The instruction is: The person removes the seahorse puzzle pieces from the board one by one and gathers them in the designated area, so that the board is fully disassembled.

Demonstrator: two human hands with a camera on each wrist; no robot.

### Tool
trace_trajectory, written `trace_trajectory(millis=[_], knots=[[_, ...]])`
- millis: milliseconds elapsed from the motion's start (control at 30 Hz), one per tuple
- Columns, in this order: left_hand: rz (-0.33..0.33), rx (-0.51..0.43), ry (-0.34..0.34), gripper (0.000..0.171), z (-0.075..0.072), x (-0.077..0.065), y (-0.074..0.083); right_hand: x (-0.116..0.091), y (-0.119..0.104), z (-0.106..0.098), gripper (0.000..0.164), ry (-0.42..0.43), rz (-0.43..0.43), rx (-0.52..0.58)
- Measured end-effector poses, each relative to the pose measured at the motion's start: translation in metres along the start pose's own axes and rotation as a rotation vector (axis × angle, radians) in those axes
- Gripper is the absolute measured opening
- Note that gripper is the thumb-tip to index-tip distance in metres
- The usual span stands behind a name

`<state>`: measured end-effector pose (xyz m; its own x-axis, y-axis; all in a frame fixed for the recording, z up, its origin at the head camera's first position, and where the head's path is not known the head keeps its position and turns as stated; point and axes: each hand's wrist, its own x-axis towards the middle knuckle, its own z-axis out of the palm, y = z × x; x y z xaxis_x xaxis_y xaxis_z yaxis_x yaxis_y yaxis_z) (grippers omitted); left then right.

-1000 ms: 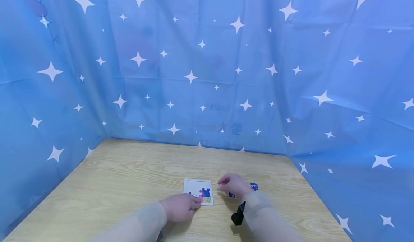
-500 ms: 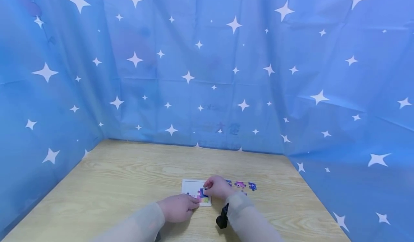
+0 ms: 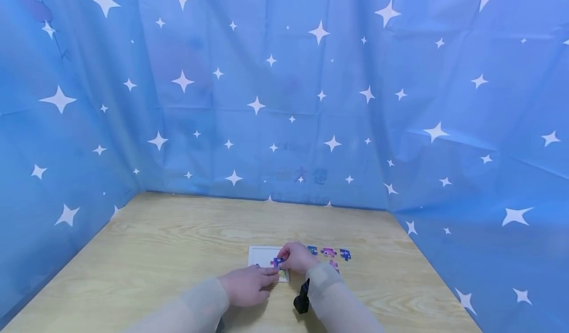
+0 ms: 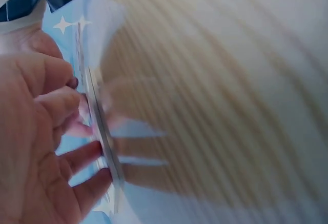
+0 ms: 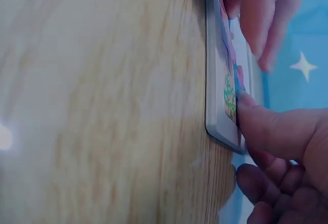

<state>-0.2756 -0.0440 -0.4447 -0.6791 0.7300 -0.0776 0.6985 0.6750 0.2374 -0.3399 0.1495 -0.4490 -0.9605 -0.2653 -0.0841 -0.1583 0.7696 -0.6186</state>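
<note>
A white square puzzle tray [image 3: 255, 255] lies on the table with several jigsaw pieces fitted in its near right part, one of them yellow-green [image 5: 229, 95]. My right hand [image 3: 299, 259] is over the tray's right side. Its thumb and a finger pinch a blue puzzle piece [image 3: 277, 262] low against the fitted pieces; in the right wrist view the thumb covers part of it. My left hand [image 3: 249, 284] rests at the tray's near left edge, its fingers extended over the pieces. In the left wrist view, fingertips [image 4: 102, 177] touch the tray's edge [image 4: 105, 142].
Loose puzzle pieces lie right of the tray: a blue one [image 3: 312, 249], a pink one [image 3: 328, 252], a dark blue one [image 3: 345, 254] and one partly hidden by the right hand [image 3: 334, 264]. A blue star-patterned curtain [image 3: 284, 101] surrounds the wooden table [image 3: 178, 239].
My right hand has moved left from beside the loose pieces to the tray, uncovering several of them. It now works at the blue piece. My left hand stays at the tray's near edge.
</note>
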Motion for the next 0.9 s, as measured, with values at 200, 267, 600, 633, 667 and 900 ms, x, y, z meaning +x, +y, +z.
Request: trace_trajectory(millis=[200,267,600,633,667,900], knots=[[-0.050,0.080,-0.012,0.047,-0.005,0.003,0.008,0.003,0.002,0.003,0.015,0.012,0.027,0.036],[-0.069,0.064,-0.013,0.045,-0.006,0.003,0.010,0.003,0.001,0.004,0.016,0.019,0.045,0.051],[-0.089,0.075,0.023,0.040,-0.006,0.007,0.013,0.005,0.002,0.003,0.016,0.029,0.070,0.036],[-0.088,0.073,0.026,0.039,-0.006,0.007,0.013,0.005,0.002,0.003,0.016,0.026,0.068,0.030],[-0.089,0.071,0.028,0.039,-0.007,0.007,0.013,0.005,0.003,0.002,0.016,0.024,0.066,0.026],[-0.099,0.025,0.010,0.039,-0.006,0.008,0.013,0.004,0.006,0.003,0.018,0.017,0.045,0.047]])
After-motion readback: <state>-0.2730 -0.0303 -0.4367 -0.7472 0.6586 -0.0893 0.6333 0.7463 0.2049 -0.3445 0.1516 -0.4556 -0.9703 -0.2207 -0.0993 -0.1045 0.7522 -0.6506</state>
